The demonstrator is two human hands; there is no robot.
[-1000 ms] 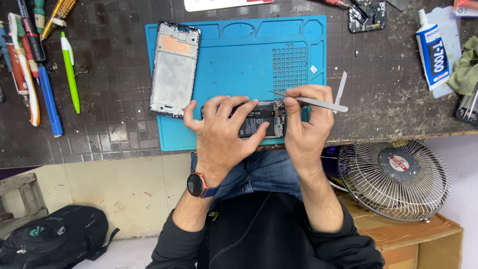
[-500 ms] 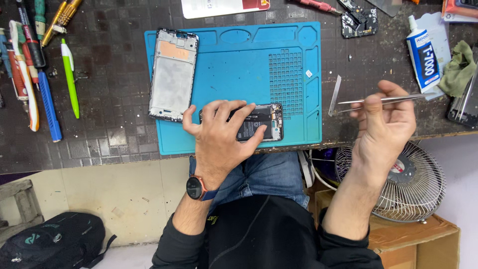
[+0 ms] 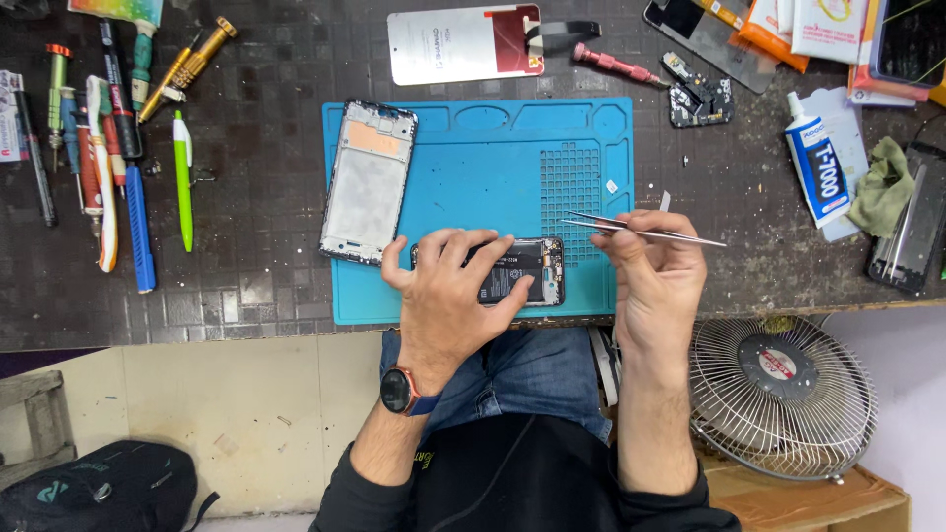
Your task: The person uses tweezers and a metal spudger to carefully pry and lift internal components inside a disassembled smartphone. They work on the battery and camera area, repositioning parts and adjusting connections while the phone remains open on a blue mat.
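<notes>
An opened phone body (image 3: 524,271) lies near the front edge of a blue work mat (image 3: 493,167). My left hand (image 3: 455,296) rests flat over its left half and holds it down. My right hand (image 3: 650,271) sits just right of the phone and pinches metal tweezers (image 3: 641,232), their tips pointing left toward the phone. A bare phone frame (image 3: 368,182) lies on the mat's left side.
Screwdrivers, pens and pry tools (image 3: 108,148) lie on the dark bench at left. At the back lie a white screen panel (image 3: 463,44), a red screwdriver (image 3: 616,66) and a small circuit board (image 3: 700,101). A glue tube (image 3: 818,172) and green cloth (image 3: 884,184) sit at right. A fan (image 3: 778,394) stands below.
My right hand swung out to the right with the tweezers, then came back left beside the phone. My left hand stayed on the phone.
</notes>
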